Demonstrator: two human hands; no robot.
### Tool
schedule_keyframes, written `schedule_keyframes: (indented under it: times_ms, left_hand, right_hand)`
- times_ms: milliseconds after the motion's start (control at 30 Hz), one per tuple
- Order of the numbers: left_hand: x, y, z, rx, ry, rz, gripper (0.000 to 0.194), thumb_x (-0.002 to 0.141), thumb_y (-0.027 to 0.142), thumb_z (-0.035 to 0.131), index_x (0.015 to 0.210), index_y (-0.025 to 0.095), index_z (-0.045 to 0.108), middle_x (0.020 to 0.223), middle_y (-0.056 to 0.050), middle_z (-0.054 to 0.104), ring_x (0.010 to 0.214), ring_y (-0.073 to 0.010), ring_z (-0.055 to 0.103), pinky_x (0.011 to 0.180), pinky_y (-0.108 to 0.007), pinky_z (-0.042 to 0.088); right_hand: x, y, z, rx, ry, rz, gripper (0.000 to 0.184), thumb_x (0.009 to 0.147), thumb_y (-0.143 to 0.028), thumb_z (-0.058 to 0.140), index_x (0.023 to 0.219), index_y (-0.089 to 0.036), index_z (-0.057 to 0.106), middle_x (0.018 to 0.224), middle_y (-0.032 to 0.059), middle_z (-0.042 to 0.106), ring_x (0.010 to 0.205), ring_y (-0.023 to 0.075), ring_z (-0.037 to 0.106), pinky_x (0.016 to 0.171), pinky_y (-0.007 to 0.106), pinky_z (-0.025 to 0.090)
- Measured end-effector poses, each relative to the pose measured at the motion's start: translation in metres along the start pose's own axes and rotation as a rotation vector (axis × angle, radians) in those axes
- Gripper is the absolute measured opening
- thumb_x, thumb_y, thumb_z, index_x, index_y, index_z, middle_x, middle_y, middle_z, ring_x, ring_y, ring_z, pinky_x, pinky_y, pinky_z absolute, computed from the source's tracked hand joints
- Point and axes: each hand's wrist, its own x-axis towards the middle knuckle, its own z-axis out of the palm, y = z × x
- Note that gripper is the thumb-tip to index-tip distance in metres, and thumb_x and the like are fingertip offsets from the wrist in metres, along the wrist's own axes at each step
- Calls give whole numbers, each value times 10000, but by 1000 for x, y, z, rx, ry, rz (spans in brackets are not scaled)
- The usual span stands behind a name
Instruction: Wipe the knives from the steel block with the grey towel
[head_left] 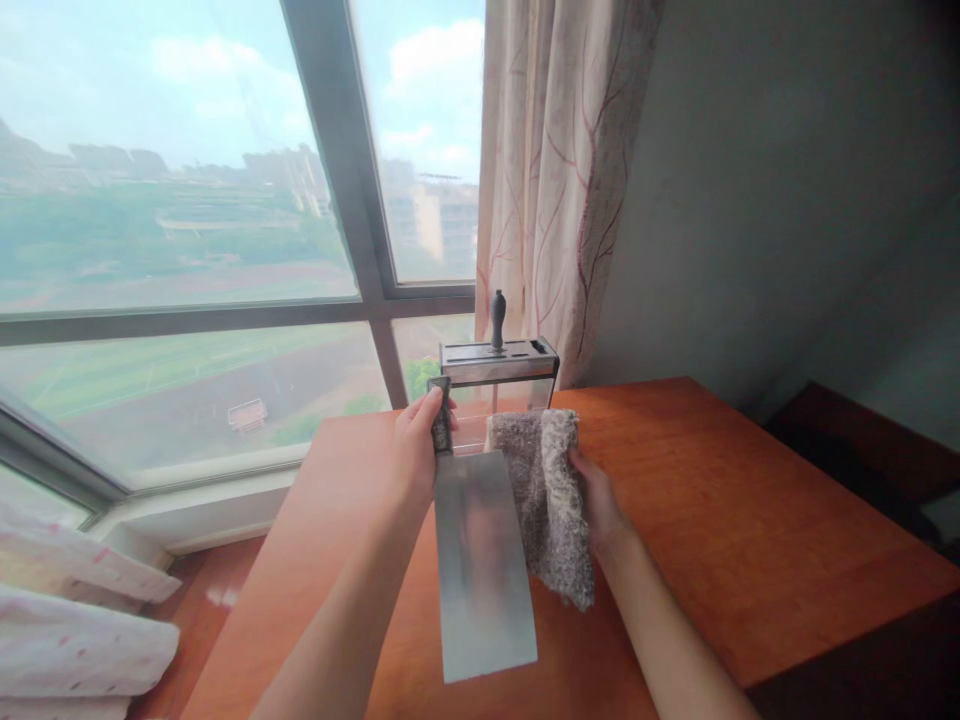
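Observation:
My left hand (420, 435) is wrapped round the dark handle of a cleaver (484, 570). Its broad, shiny blade hangs down toward me over the table. In my right hand (596, 495) is a fluffy grey-brown cloth (544, 490), gripped at its right side and draping down. The cloth lies just behind and to the right of the blade; whether the two touch I cannot tell. Behind both hands stands a metal-framed device (499, 365) with a dark knob handle on top and clear sides. My hands and the cloth hide its lower part.
The reddish-brown wooden table (690, 490) stretches out to the right and toward me. Past its far edge are a large window (375, 290) and a patterned curtain (559, 150). Another pale curtain (82, 620) hangs at lower left. A dark wall (750, 200) rises on the right.

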Motion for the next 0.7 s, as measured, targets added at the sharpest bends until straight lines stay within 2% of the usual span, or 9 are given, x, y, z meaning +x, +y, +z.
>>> schedule_keyframes:
  times_ms: [67, 200, 300, 400, 467, 600, 700]
  left_hand:
    - [-3, 3, 3, 37, -42, 7, 343, 776, 490, 590, 731, 150, 601, 551, 14, 541, 454, -86, 466, 445, -204, 343]
    - [-16, 7, 18, 147, -126, 48, 344, 783, 495, 574, 691, 164, 586, 511, 24, 517, 446, -95, 447, 445, -215, 324]
    - [-21, 6, 25, 196, -116, 82, 340, 777, 493, 579, 682, 166, 584, 519, 21, 528, 459, -100, 450, 452, -216, 324]
    - [-20, 4, 24, 216, -112, 82, 346, 781, 494, 571, 683, 163, 591, 525, 15, 532, 463, -103, 457, 453, -217, 326]
    - [-18, 2, 22, 223, -116, 69, 354, 782, 496, 566, 676, 159, 593, 523, 12, 532, 458, -99, 453, 447, -215, 323]
    - [-15, -3, 20, 202, -110, 23, 358, 775, 500, 569, 675, 157, 585, 511, 14, 528, 439, -90, 441, 433, -206, 310]
    - [-12, -6, 20, 167, -96, -24, 360, 754, 502, 588, 669, 153, 582, 502, 21, 515, 426, -85, 435, 422, -203, 298]
  right_hand:
    - [0, 2, 2, 77, -12, 64, 513, 798, -609, 462, 939, -174, 694, 731, 89, 703, 784, 285, 664, 708, 431, 520]
    - [-3, -3, 20, 88, -67, 67, 487, 766, -574, 551, 1019, -175, 672, 787, 77, 710, 775, 264, 662, 695, 380, 521]
    - [-7, -16, 39, -119, -214, -18, 447, 737, -451, 665, 1089, -177, 638, 903, 50, 701, 820, 223, 645, 741, 314, 498]
    - [-8, -30, 52, -400, -380, -91, 413, 724, -359, 709, 1085, -176, 626, 965, 24, 677, 868, 201, 616, 771, 289, 476]
    - [-8, -37, 56, -561, -426, -168, 380, 720, -331, 714, 1057, -180, 626, 952, 17, 667, 859, 200, 603, 763, 296, 476]
    - [-7, -43, 57, -851, -377, -426, 298, 723, -267, 698, 1009, -203, 640, 958, 31, 666, 867, 221, 593, 798, 333, 469]
    - [-7, -44, 53, -982, -379, -596, 305, 714, -181, 673, 1015, -225, 652, 1001, 58, 666, 931, 251, 590, 850, 359, 456]
